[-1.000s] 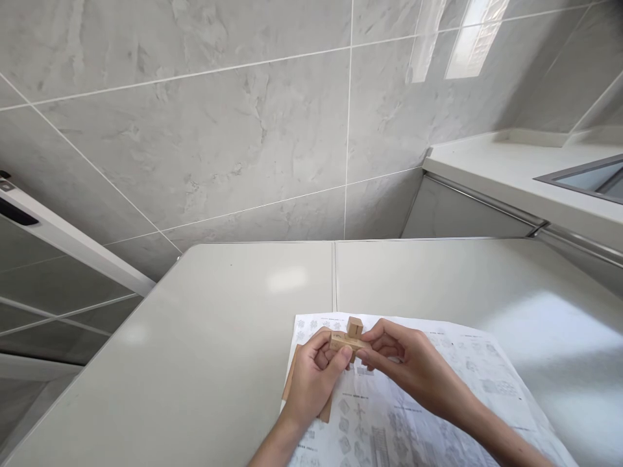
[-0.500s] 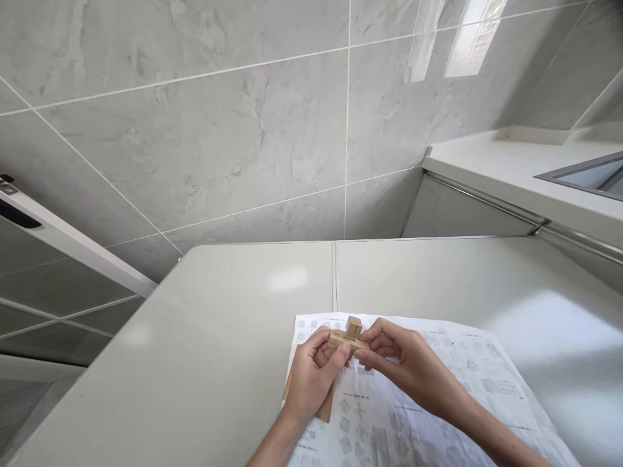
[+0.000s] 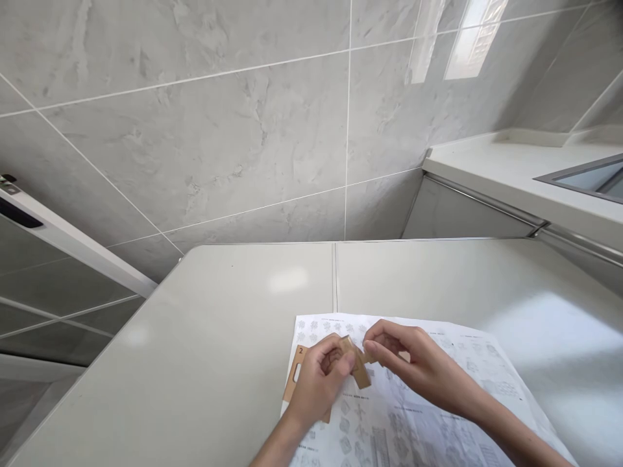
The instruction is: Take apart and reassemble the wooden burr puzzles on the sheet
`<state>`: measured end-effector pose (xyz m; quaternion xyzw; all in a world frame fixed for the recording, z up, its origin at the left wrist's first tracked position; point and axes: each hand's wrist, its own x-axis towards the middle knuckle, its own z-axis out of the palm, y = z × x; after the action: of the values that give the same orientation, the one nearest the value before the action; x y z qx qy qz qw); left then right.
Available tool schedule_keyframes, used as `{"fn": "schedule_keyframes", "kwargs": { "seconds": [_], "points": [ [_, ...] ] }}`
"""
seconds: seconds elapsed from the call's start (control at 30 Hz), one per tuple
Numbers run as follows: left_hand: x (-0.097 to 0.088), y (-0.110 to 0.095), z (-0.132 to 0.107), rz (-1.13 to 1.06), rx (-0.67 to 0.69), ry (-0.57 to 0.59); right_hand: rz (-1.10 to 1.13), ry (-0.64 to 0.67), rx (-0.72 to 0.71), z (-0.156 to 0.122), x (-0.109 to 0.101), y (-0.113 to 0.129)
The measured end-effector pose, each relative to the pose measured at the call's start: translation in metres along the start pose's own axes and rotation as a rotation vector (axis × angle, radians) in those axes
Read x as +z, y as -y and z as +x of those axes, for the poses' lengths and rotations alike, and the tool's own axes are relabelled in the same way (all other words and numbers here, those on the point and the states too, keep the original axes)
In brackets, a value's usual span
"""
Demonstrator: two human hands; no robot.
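Between thumb and fingers, my left hand [image 3: 318, 379] grips a notched wooden puzzle piece [image 3: 361, 376], tilted down to the right. My right hand [image 3: 413, 353] is closed in a pinch beside it, on another small wooden piece [image 3: 376, 359] mostly covered by the fingers. Whether the two pieces touch is hard to make out. Under my left hand lies a flat wooden plate [image 3: 291, 389] marked with a 2 and cut with a slot, partly hidden. Beneath both hands spreads a printed instruction sheet [image 3: 374, 415] with small diagrams.
The sheet lies on a glossy pale table [image 3: 204, 337] with a seam across it. Behind stands a grey tiled wall [image 3: 219, 149]. A white counter [image 3: 511, 165] juts in at the right, and a white-framed panel [image 3: 97, 240] stands at the left.
The wooden piece in my left hand has turned from lying level to slanting downward. The block that stood up on top no longer shows there. My right hand has shifted slightly right.
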<state>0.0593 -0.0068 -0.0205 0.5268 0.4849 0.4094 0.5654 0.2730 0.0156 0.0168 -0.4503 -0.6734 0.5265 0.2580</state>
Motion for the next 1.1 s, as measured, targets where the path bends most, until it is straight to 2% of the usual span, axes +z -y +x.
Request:
{"fn": "schedule_keyframes", "kwargs": {
  "seconds": [0.1,0.27,0.4,0.5,0.7,0.83,0.97,1.1],
  "points": [
    [0.000,-0.001,0.000,-0.016,-0.018,0.002,0.060,0.023,0.042,0.001,0.000,-0.002],
    [0.002,0.003,-0.001,-0.164,-0.101,0.138,0.087,-0.018,0.108,0.004,0.002,-0.009],
    [0.003,0.007,-0.001,-0.149,-0.071,0.099,0.039,-0.018,0.097,0.004,0.002,-0.009],
    [0.003,0.009,0.000,-0.133,-0.039,0.053,-0.051,-0.010,0.065,0.004,-0.005,-0.011],
    [0.002,0.014,-0.001,-0.142,-0.051,0.044,-0.384,-0.134,0.117,0.006,-0.031,-0.028],
    [0.002,0.014,-0.001,-0.169,-0.057,0.044,-0.567,-0.094,0.168,0.005,-0.042,-0.038],
    [0.003,0.011,0.001,-0.182,-0.061,0.015,-0.632,-0.042,0.197,0.004,-0.043,-0.045],
    [0.003,0.009,0.002,-0.183,-0.077,0.013,-0.650,-0.037,0.186,0.008,-0.030,-0.050]
  ]
}}
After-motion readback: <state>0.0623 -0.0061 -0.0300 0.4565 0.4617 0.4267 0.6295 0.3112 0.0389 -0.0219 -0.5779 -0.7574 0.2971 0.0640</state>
